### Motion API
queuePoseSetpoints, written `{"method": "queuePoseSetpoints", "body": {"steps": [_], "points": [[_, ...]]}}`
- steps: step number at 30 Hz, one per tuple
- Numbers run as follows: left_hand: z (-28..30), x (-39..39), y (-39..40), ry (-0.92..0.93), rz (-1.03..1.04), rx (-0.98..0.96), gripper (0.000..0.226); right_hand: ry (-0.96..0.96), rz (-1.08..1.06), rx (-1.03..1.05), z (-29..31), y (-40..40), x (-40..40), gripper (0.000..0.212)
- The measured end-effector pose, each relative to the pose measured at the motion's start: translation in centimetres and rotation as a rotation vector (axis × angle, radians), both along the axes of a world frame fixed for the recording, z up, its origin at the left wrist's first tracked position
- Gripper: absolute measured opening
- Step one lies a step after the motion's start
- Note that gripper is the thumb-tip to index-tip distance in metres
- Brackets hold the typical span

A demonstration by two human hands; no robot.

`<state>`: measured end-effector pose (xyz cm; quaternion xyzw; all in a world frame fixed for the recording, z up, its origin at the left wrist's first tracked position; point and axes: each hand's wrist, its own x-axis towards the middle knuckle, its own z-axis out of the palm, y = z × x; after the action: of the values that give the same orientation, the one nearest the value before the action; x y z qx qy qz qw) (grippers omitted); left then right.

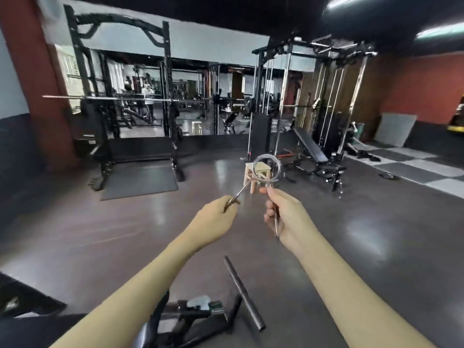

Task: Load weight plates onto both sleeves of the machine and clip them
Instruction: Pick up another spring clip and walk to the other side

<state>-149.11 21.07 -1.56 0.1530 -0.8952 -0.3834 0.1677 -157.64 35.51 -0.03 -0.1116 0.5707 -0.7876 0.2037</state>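
The glossy dark floor (351, 234) reflected ceiling light — a black mat (140, 182) lay under the power rack (120, 96), a small wooden stool (258, 175) stood mid-room, and red walls (421, 89) closed the right side.

Two hands: left hand (216, 214), right hand (283, 217), each closed round one handle of single spring clip (267, 169). One wooden stool (258, 174) beyond grip. One bare sleeve (243, 292) below grip. Two racks: squat rack (120, 96) far left, cable rack (313, 96) far right. One bench (311, 146).
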Motion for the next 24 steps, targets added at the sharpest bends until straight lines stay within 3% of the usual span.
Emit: {"method": "queuePoseSetpoints", "body": {"steps": [4, 8, 12, 20, 24], "points": [[-3.0, -10.4, 0.4, 0.046, -0.019, 0.25, 0.014, 0.074, 0.007, 0.043, -1.1, 0.0, -9.4, 0.022], [-4.9, -19.7, -0.5, 0.032, -0.03, 0.374, 0.012, 0.077, 0.025, 0.101, -1.3, -1.0, -18.6, 0.022], [-4.5, -28.4, -1.1, 0.081, 0.014, 0.502, 0.039, 0.058, 0.052, 0.129, -1.6, -2.1, -27.8, 0.022], [-4.1, -44.6, -2.8, 0.103, 0.052, 0.544, 0.048, 0.026, 0.13, 0.181, -3.6, -4.0, -46.6, 0.023], [-3.6, -51.3, -3.8, 0.082, 0.07, 0.554, 0.04, 0.006, 0.21, 0.216, -4.6, -5.5, -54.8, 0.024]]}}
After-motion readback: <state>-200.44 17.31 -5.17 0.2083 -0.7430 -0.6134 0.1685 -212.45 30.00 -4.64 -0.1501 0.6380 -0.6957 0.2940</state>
